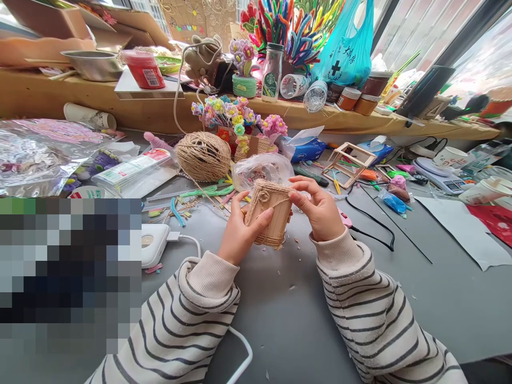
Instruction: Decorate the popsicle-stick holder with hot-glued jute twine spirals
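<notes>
A small wooden box made of flat sticks is held up over the grey table, its edges wrapped in jute twine. On its front, a little twine coil sits near the upper left, and a strand runs from it across to the right edge. My left hand grips the box from the left, thumb on the front face. At the upper right corner, my right hand pinches the end of the twine strand between thumb and forefinger. Behind the box lie a ball of jute twine and a clear plastic bag.
A white charger with a cable lies left of my hands. Right are a wooden stick frame, a black cable, white paper and a scale. Pipe-cleaner flowers stand behind; a ledge carries jars and craft supplies.
</notes>
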Available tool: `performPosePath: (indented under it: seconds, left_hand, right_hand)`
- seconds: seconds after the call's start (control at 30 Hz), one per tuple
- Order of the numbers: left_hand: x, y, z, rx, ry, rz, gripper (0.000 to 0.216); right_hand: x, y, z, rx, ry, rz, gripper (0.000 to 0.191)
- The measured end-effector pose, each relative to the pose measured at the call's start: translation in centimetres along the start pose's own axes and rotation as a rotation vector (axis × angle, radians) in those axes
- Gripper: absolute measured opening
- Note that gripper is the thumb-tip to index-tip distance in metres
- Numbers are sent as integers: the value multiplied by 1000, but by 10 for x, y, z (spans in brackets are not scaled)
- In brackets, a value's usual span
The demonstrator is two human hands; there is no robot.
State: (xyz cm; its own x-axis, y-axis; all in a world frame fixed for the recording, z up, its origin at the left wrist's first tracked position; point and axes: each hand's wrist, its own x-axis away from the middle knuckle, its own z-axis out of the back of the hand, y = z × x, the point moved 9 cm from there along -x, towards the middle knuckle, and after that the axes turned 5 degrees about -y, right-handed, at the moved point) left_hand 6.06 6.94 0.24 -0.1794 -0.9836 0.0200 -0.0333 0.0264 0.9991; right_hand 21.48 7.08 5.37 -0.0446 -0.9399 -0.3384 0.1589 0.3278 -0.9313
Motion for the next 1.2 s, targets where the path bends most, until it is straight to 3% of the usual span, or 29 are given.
performPosePath:
  seconds: [0.43, 0.83, 1.2]
  left_hand:
    - [0, 0, 0, -4, -4, -6, 74]
    - [1, 2, 2, -62, 1, -18, 73]
    - [0, 1, 2, -161, -9, -39, 73]
  right_hand:
    - [0, 7, -2, -40, -26, -35, 23]
    - [1, 0, -4, 97, -42, 79, 30]
    - [7, -5, -3, 229, 53, 92, 27]
